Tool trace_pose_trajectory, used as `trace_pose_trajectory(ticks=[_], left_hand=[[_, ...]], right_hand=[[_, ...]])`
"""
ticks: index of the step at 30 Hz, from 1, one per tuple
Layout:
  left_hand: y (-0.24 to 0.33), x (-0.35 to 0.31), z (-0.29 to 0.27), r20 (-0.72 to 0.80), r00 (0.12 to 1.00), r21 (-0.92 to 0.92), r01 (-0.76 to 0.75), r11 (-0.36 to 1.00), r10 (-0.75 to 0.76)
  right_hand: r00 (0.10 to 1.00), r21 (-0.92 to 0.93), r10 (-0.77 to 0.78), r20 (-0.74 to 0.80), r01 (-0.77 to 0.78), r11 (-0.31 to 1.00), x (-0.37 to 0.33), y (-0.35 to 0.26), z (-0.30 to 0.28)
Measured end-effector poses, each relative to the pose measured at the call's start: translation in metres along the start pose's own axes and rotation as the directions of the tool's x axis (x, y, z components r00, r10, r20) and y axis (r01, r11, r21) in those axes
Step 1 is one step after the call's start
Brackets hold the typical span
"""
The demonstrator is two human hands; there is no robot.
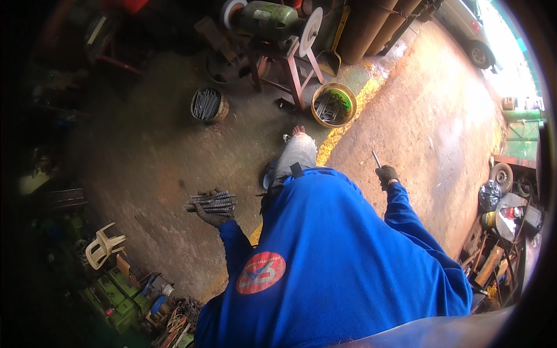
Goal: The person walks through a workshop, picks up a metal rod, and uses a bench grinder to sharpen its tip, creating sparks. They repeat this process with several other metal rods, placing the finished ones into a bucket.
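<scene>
Left hand (214,218): dark glove, fingers curled around a bundle of ribbed metal rods (213,202), rods lying sideways across the palm; exact finger placement partly hidden by them. Right hand (387,176): dark glove too, fingers closed on one end of a single thin rod (376,158), other end pointing ahead and slightly left, off the floor. Hands well apart, one each side of the body.

Between the two sets of fingers: blue top (342,238) with a red round patch (261,272), grey trouser leg (295,155), bare toes showing just ahead. Yellow stripe (329,146) on the floor (429,133), left of the right fingers.

Straight ahead of left fingers: dark bucket (221,111), packed with rods. Ahead and left of right fingers: yellow bucket (332,124), rods plus something bright green inside. Beyond both: green grinder (267,20), two wheels, on a reddish stand (294,81); yellow dustpan (331,62) beside it.

Left of left fingers and slightly behind: pale plastic chair (104,246). Far right of right fingers: tyre (501,176), black bag (489,195). Far ahead right: car (469,35).
</scene>
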State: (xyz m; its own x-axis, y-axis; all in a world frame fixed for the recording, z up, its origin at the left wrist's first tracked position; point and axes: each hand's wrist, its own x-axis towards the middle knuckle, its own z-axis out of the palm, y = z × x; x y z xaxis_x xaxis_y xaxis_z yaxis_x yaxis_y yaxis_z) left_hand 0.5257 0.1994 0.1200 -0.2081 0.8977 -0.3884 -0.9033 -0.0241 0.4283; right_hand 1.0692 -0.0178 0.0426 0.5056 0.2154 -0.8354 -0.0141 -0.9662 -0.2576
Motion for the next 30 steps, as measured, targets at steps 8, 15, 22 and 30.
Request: trace_pose_trajectory(ticks=[8, 15, 22, 30], left_hand=[[-0.004, 0.002, 0.004, -0.01, 1.0, -0.028, 0.018, 0.999, -0.018], [0.008, -0.005, 0.02, 0.093, 0.992, 0.092, 0.082, 0.992, -0.09], [0.017, -0.021, 0.039, 0.043, 0.998, 0.181, 0.028, 0.983, -0.036], [0.008, -0.021, 0.056, 0.027, 0.99, 0.102, -0.142, 0.985, 0.14]], right_hand=[[0.988, -0.082, 0.124, 0.092, -0.117, 0.99, 0.007, 0.052, 0.022], [0.978, 0.059, 0.168, 0.126, -0.177, 0.983, 0.001, 0.082, 0.042], [0.988, -0.051, 0.091, 0.123, -0.085, 0.995, 0.01, 0.082, 0.05], [0.985, 0.063, 0.068, 0.158, -0.079, 0.995, 0.017, 0.058, 0.037]])
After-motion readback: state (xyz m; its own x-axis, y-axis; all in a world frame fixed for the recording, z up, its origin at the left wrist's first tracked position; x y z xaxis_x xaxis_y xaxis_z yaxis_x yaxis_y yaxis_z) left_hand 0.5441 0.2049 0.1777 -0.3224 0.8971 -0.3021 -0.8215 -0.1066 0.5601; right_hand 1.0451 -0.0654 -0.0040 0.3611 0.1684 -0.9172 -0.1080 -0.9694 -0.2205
